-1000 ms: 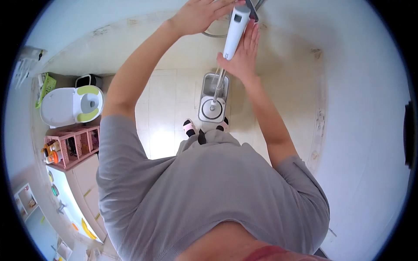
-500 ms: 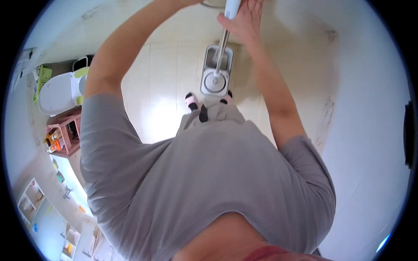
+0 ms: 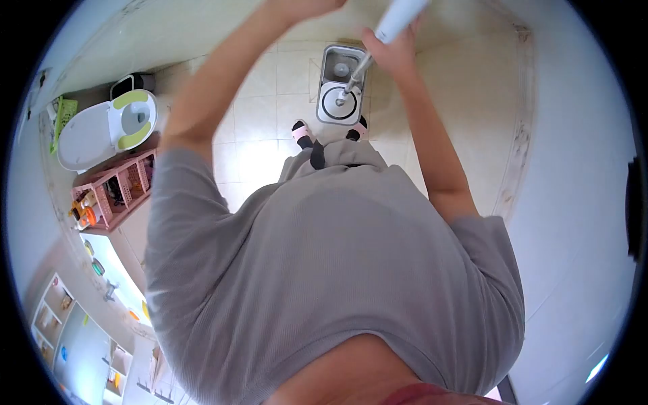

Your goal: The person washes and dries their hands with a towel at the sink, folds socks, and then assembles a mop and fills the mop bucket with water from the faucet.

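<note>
A mop handle (image 3: 399,19) with a white grip and a metal pole slants down to a round white mop head (image 3: 339,101). The head sits over the round compartment of a grey-and-white mop bucket (image 3: 343,48) on the floor. My right hand (image 3: 397,52) is closed around the handle near the lower end of the white grip, thumb on the near side. At the top edge, my left hand (image 3: 307,8) is partly cut off, left of the handle; its fingers do not show well enough to judge their hold.
My slippered feet (image 3: 301,129) stand just behind the bucket. To the left are a white-and-green toilet seat (image 3: 138,121), a pink basket rack (image 3: 121,187) with bottles, and a washbasin counter (image 3: 118,270). A wall (image 3: 574,202) rises on the right.
The pole's upper end has swung right and its tilt has grown, my right hand moving with it. My left hand has shifted right and slightly lower. The bucket appears higher in view.
</note>
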